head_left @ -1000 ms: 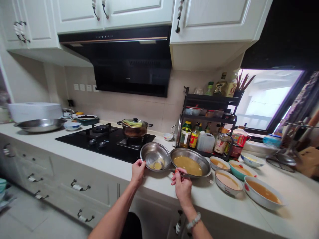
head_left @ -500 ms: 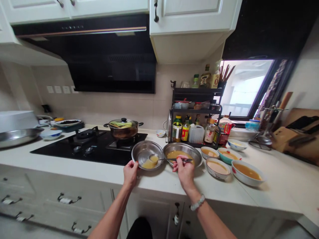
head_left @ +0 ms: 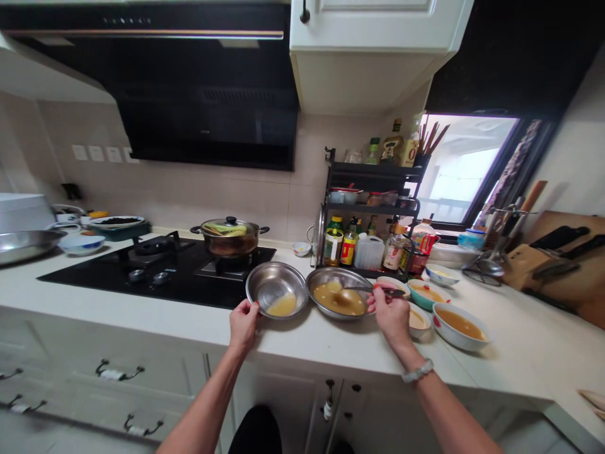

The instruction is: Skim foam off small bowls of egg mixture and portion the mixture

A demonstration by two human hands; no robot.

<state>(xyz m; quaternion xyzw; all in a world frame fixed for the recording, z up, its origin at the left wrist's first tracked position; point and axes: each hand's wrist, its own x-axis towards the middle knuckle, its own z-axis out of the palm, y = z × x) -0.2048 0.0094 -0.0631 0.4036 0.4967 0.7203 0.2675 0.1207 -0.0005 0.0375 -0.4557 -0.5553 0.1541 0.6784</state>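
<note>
My left hand (head_left: pixel 244 325) grips the near-left rim of a steel bowl (head_left: pixel 265 284), which is tilted and has a little yellowish liquid (head_left: pixel 283 304) pooled on its lower right side. In my right hand (head_left: pixel 390 313) is the dark handle of a ladle (head_left: pixel 350 296). The ladle's head lies in the brownish liquid of a second steel bowl (head_left: pixel 326 313), which stands close to the first one on its right. Some pale lumps or bubbles float in that liquid. Partly hidden behind my right hand is a small bowl (head_left: pixel 420 320) of pale liquid.
Several filled bowls stand at the right, among them a large white bowl (head_left: pixel 460 340) and a green-rimmed bowl (head_left: pixel 428 296). Behind is a black rack (head_left: pixel 371 208) of bottles. A lidded pot (head_left: pixel 230 243) sits on the black gas hob (head_left: pixel 174 284) at the left.
My right hand has moved right, carrying the ladle's head from the left bowl into the liquid of the right bowl. My left hand still holds the left bowl. The view has shifted slightly.
</note>
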